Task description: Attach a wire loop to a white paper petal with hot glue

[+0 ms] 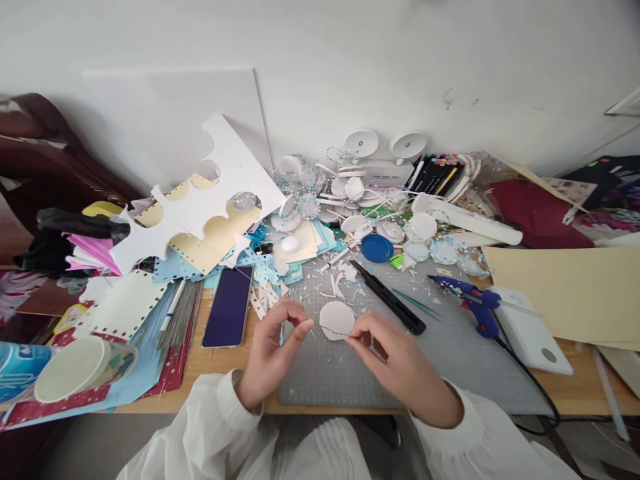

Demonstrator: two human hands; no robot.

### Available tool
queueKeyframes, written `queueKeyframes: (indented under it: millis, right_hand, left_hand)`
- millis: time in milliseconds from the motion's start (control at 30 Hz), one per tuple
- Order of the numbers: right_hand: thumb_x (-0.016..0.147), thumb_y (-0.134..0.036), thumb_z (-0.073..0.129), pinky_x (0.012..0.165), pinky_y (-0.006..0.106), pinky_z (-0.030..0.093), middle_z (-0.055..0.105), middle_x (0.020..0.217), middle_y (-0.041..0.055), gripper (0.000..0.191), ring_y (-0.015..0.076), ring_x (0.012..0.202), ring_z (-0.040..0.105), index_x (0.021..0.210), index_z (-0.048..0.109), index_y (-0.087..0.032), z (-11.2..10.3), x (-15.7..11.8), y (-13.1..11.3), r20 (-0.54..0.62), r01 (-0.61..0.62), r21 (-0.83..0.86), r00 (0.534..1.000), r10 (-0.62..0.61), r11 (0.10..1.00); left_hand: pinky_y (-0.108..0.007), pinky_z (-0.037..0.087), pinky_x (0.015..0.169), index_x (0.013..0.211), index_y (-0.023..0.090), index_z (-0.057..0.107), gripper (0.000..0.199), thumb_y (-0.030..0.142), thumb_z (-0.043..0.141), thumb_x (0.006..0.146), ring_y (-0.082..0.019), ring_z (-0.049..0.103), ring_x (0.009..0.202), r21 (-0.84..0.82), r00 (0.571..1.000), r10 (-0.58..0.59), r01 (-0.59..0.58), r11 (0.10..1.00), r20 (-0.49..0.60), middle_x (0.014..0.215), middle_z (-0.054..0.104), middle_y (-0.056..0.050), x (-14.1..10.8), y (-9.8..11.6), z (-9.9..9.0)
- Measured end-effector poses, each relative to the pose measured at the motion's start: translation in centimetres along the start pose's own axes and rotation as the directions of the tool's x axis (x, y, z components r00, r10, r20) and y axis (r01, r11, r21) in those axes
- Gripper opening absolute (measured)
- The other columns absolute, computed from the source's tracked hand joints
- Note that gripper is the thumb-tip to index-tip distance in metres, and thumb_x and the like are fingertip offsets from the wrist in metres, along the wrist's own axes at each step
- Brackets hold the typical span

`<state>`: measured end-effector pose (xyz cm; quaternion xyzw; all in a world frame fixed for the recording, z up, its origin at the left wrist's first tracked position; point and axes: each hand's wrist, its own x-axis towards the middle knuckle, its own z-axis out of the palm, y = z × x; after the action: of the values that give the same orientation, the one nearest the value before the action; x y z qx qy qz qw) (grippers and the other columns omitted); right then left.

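Observation:
A round white disc (pixel 336 319) lies on the grey cutting mat (pixel 325 383) between my hands. Across its lower part runs a thin dark strand, perhaps wire or thread (pixel 334 332). My right hand (pixel 393 353) pinches the strand's right end at the disc's edge. My left hand (pixel 277 347) is closed in a pinch just left of the disc, seemingly on the other end, though the strand is too fine to follow there. Beyond the right hand lie a black utility knife (pixel 387 297) and teal tweezers (pixel 417 303). White paper scraps (pixel 339 285) are scattered behind the disc.
On the right are a blue glue gun (pixel 473 300) with its cable and a white flat box (pixel 533 333). A phone (pixel 227 307), wire sticks (pixel 183 320) and a paper cup (pixel 75 370) stand left. Behind are cut foam board (pixel 240 167), a blue lid (pixel 377 248) and piled white discs.

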<state>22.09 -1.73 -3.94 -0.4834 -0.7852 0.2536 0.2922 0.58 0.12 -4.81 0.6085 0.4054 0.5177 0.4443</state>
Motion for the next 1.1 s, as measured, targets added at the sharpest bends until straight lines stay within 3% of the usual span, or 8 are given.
queueKeyframes:
  millis: [33, 133, 233, 767, 933, 1100]
  right_hand:
    - [0.094, -0.021, 0.052, 0.063, 0.026, 0.046, 0.062, 0.085, 0.0026, 0.002, 0.0144, 0.073, 0.058, 0.093, 0.054, -0.021, -0.3, 0.1, -0.1, 0.091, -0.105, 0.116, 0.991, 0.095, 0.988]
    - [0.094, -0.035, 0.050, 0.064, 0.026, 0.047, 0.063, 0.089, 0.0035, 0.016, 0.0145, 0.076, 0.058, 0.100, 0.055, -0.020, -1.2, 0.4, -0.3, 0.334, -0.337, 0.341, 0.916, 0.222, 0.877]
    - [0.093, -0.044, 0.050, 0.067, 0.026, 0.046, 0.059, 0.080, 0.0016, 0.026, 0.0134, 0.071, 0.055, 0.088, 0.057, -0.019, -1.5, 0.6, -0.3, 0.418, -0.437, 0.444, 0.873, 0.250, 0.783]
    - [0.082, -0.049, 0.064, 0.058, 0.024, 0.044, 0.057, 0.069, -0.0012, 0.031, 0.0114, 0.061, 0.051, 0.077, 0.056, -0.019, -2.0, 1.1, -0.8, 0.413, -0.488, 0.466, 0.858, 0.306, 0.738]
    - [0.080, -0.045, 0.065, 0.059, 0.024, 0.043, 0.056, 0.067, -0.0020, 0.028, 0.0117, 0.062, 0.051, 0.074, 0.055, -0.019, -2.0, 1.0, -1.2, 0.375, -0.500, 0.455, 0.858, 0.351, 0.737]
    - [0.082, -0.039, 0.062, 0.058, 0.025, 0.046, 0.060, 0.066, -0.0005, 0.022, 0.0137, 0.062, 0.055, 0.071, 0.057, -0.019, -1.6, 0.5, -1.4, 0.207, -0.437, 0.384, 0.899, 0.386, 0.813]
  left_hand:
    - [-0.028, 0.042, 0.074, 0.081, 0.019, 0.060, 0.009, 0.020, 0.060, 0.090, -0.014, 0.053, 0.080, 0.013, 0.998, 0.057, -0.057, 0.998, 0.014, 0.079, 0.058, -0.001, 0.0, 0.0, -0.1]
    - [-0.028, 0.044, 0.075, 0.086, 0.020, 0.063, 0.006, 0.015, 0.060, 0.089, -0.015, 0.055, 0.081, 0.043, 0.980, 0.192, -0.195, 0.980, 0.057, 0.080, 0.061, -0.002, 0.1, -0.3, -0.4]
    - [-0.028, 0.045, 0.075, 0.088, 0.020, 0.065, 0.007, 0.014, 0.062, 0.088, -0.015, 0.056, 0.080, 0.050, 0.963, 0.259, -0.263, 0.963, 0.077, 0.079, 0.062, -0.002, 0.3, -0.6, -0.7]
    - [-0.031, 0.047, 0.070, 0.093, 0.021, 0.069, 0.010, 0.017, 0.064, 0.085, -0.018, 0.058, 0.078, 0.080, 0.937, 0.306, -0.322, 0.943, 0.168, 0.082, 0.064, -0.006, -0.1, -0.9, -1.6]
    - [-0.032, 0.046, 0.071, 0.089, 0.021, 0.068, 0.015, 0.009, 0.064, 0.083, -0.017, 0.058, 0.075, 0.062, 0.937, 0.329, -0.338, 0.939, 0.116, 0.075, 0.067, -0.004, -0.2, -0.7, -1.2]
    - [-0.030, 0.044, 0.064, 0.076, 0.019, 0.064, 0.010, 0.014, 0.064, 0.085, -0.015, 0.056, 0.068, 0.040, 0.974, 0.226, -0.226, 0.973, 0.007, 0.069, 0.063, -0.003, -0.5, 0.0, -0.3]
